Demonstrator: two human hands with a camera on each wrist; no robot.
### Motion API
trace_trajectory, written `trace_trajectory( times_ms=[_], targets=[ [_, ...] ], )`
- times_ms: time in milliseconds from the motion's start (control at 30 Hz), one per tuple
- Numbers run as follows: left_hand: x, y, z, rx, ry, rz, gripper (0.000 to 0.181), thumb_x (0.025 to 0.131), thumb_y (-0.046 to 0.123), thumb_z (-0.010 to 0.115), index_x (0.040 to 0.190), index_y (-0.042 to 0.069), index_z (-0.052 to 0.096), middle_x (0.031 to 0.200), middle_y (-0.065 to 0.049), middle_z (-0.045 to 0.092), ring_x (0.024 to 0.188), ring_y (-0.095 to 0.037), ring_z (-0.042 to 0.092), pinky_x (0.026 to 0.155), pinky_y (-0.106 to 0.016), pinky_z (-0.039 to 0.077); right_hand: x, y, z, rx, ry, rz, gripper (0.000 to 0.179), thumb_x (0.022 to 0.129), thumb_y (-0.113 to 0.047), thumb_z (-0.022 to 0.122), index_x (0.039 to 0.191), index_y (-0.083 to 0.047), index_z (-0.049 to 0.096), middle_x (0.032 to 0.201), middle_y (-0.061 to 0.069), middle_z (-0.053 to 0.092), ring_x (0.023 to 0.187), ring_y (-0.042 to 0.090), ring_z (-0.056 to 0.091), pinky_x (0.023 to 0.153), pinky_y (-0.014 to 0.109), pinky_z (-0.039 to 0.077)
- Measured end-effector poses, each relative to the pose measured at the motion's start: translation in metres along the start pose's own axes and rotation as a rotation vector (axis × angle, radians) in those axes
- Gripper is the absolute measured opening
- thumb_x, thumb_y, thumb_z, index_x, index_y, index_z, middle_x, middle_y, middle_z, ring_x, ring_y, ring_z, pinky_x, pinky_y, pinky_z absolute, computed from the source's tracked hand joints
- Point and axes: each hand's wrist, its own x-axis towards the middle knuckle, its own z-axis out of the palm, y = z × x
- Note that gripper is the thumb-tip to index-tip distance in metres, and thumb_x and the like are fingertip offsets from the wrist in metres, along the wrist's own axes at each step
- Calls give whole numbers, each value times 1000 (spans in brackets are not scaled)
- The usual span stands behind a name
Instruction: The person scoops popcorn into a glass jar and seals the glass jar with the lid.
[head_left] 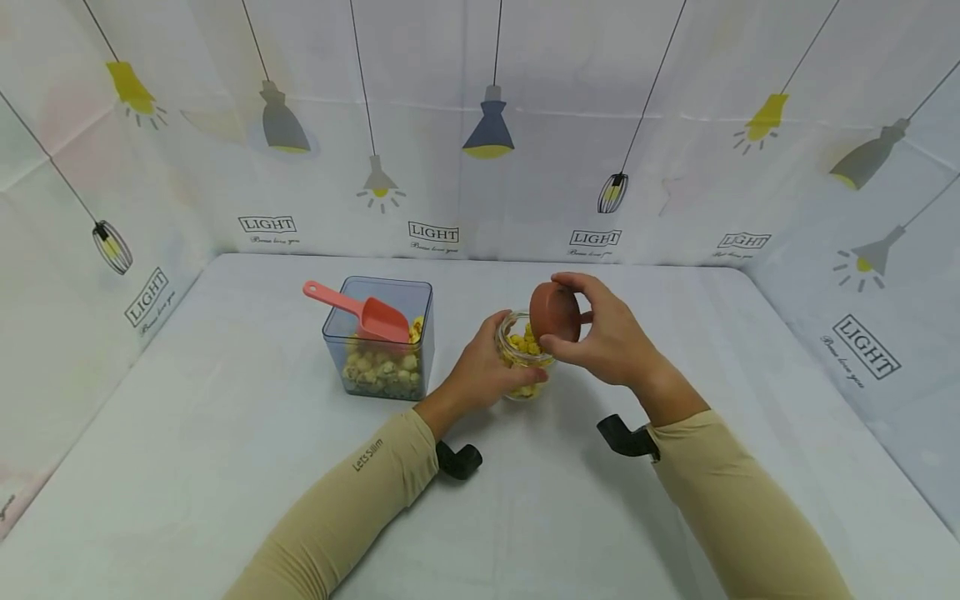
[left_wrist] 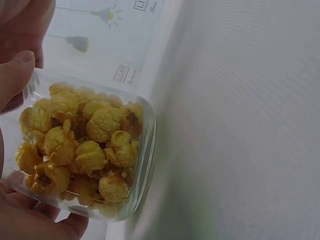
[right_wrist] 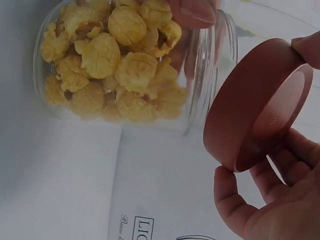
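A clear glass jar [head_left: 522,387] with yellow popcorn [left_wrist: 90,145] inside is gripped near its neck by my left hand [head_left: 486,367]. My right hand [head_left: 611,337] pinches a reddish-brown round lid [head_left: 553,312] by its edge. The lid is tilted at the right side of the jar's mouth; in the right wrist view the lid [right_wrist: 255,107] stands apart from the rim. Left of my hands is a bluish see-through square container [head_left: 378,333] with popcorn in it. A pink scoop [head_left: 382,321] rests in that container, its handle sticking out over the left rim.
A white cloth covers the table [head_left: 247,450]. Behind and at both sides rises a white backdrop [head_left: 540,192] printed with hanging lamps. A black camera mount [head_left: 459,461] is at the left wrist and another black mount [head_left: 628,437] at the right.
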Motion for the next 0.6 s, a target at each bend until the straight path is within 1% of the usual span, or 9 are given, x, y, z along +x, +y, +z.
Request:
trace_trajectory(
  times_ms=[167, 367, 467, 600],
  targets=[
    [0, -1, 0, 3, -5, 23, 103, 78, 30, 87, 156, 9, 22, 136, -7, 50, 117, -20, 52, 103, -41, 44, 4, 0, 6, -30, -10, -24, 73, 83, -15, 79, 144, 0, 44, 140, 14, 51, 112, 30, 56, 85, 46, 54],
    [1, -3, 0, 3, 0, 36, 100, 78, 30, 87, 155, 12, 25, 142, -4, 48, 124, -20, 50, 105, -41, 43, 6, -2, 12, -43, -20, -1, 76, 83, -22, 79, 147, -3, 44, 138, 13, 53, 111, 29, 57, 90, 47, 53],
    [1, -3, 0, -14, 0, 40, 101, 78, 29, 88, 155, 13, 24, 145, -3, 46, 127, -20, 48, 107, -43, 41, 8, -3, 14, -30, -21, 8, 77, 82, -24, 80, 147, -3, 44, 136, 11, 55, 109, 28, 59, 90, 46, 54],
    [0, -3, 0, -30, 1, 32, 102, 77, 29, 88, 155, 13, 24, 145, -2, 46, 131, -20, 45, 108, -44, 40, 8, -2, 17, -11, -34, 35, 77, 82, -26, 80, 147, -5, 44, 135, 11, 56, 103, 29, 60, 87, 44, 55]
  ],
)
